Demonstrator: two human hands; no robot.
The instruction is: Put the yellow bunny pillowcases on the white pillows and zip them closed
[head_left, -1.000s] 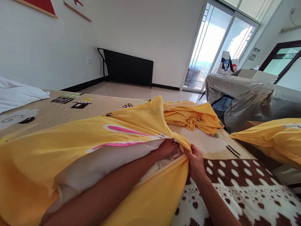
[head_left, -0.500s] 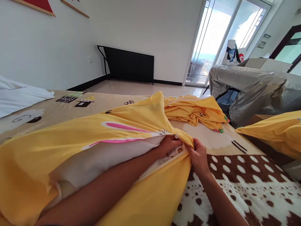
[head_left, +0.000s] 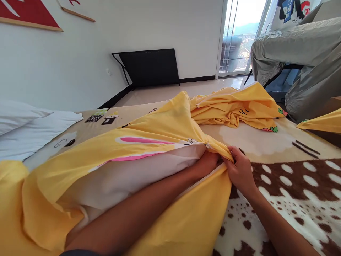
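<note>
A yellow cloth cover (head_left: 160,122), printed with pink-and-white rabbit ears, lies across the bed with its long opening facing me. White fabric (head_left: 138,170) shows inside; whether it is lining or filling I cannot tell. My left forearm reaches through this opening, and my left hand (head_left: 209,164) is inside near the far corner, its fingers hidden by cloth. From outside, my right hand (head_left: 241,170) pinches the cover's twisted corner between thumb and fingers. The two hands are close together, with cloth between them.
Another yellow cloth (head_left: 234,108) lies crumpled on the patterned blanket (head_left: 282,181). White bedding (head_left: 37,124) rests at the left. More yellow fabric (head_left: 325,121) is at the right edge. Beyond the bed are a black folded panel (head_left: 150,67) and furniture under grey sheeting (head_left: 282,46).
The view has shifted, so most things appear lower left or further right. My left hand has gone deeper under the cloth at the corner. My right hand keeps its pinch.
</note>
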